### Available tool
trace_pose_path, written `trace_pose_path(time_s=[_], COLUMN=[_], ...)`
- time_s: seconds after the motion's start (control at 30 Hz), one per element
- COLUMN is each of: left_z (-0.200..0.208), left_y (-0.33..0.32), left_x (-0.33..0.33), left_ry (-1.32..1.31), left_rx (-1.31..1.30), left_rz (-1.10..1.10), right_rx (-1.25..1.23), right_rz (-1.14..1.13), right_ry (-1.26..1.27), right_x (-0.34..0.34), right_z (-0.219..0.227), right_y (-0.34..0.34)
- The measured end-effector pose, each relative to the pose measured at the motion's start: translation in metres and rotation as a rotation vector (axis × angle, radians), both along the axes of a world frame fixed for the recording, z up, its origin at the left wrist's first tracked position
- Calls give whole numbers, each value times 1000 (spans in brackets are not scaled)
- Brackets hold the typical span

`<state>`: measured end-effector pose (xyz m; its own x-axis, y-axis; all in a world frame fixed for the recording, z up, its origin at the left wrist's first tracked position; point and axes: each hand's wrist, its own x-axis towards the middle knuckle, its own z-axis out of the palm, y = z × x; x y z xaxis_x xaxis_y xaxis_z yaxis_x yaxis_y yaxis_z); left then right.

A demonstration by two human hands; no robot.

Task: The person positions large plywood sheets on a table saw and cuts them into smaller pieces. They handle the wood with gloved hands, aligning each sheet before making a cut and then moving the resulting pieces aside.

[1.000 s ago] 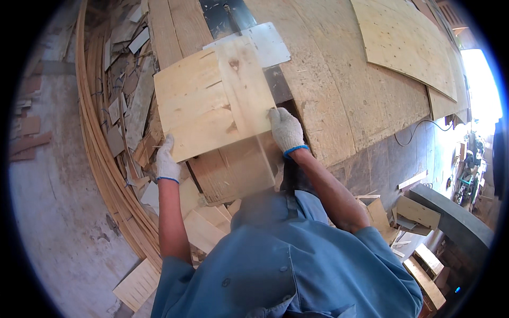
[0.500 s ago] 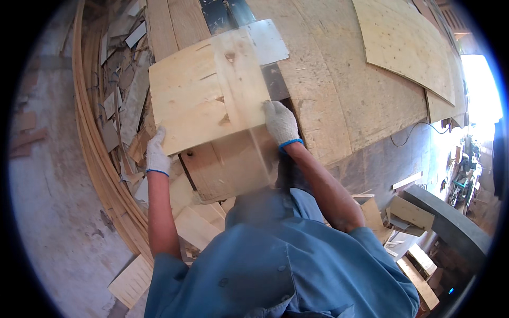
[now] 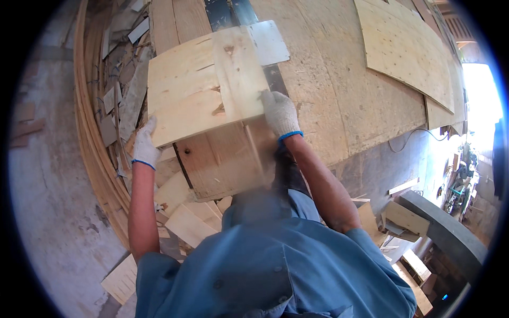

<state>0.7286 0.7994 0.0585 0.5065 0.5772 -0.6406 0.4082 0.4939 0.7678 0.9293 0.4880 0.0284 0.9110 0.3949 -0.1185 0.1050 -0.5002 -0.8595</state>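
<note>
A pale plywood sheet [image 3: 185, 95] with knots and a few cracks lies in front of me, its near edge sticking out over a lower wooden board [image 3: 214, 161]. My left hand [image 3: 145, 144], in a white knit glove with a blue cuff, grips the sheet at its near left corner; some fingers are hidden. At the near right corner my right hand [image 3: 280, 113], gloved alike, is closed on the edge. Beyond the sheet's far right corner lies a shiny metal plate [image 3: 269, 41], and a dark metal strip [image 3: 275, 79] runs beside the right edge.
A broad wooden worktop [image 3: 323, 90] extends to the right, bearing a larger plywood panel [image 3: 405, 53]. Long wood strips [image 3: 95, 151] and offcuts [image 3: 110, 100] fill the left side. Scrap boards [image 3: 192, 225] lie below, near my body. A grey curved beam [image 3: 445, 222] stands at the lower right.
The plywood sheet has slid slightly away from me. My left hand has shifted left and forward along its corner; my right hand has moved slightly forward with the sheet.
</note>
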Motion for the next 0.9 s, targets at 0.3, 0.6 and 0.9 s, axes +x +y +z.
trace_pose_path(time_s=[0.3, 0.6, 0.9], left_z=[33, 34, 17], left_y=[-43, -30, 2], left_x=[4, 14, 16], left_ry=[29, 91, 57], left_rx=[-98, 27, -37], left_rz=[72, 57, 38], right_rx=[44, -87, -79], right_rz=[-8, 59, 117], right_ry=[-54, 131, -323], right_x=[7, 18, 26], right_z=[4, 27, -11], right_y=[-19, -9, 7])
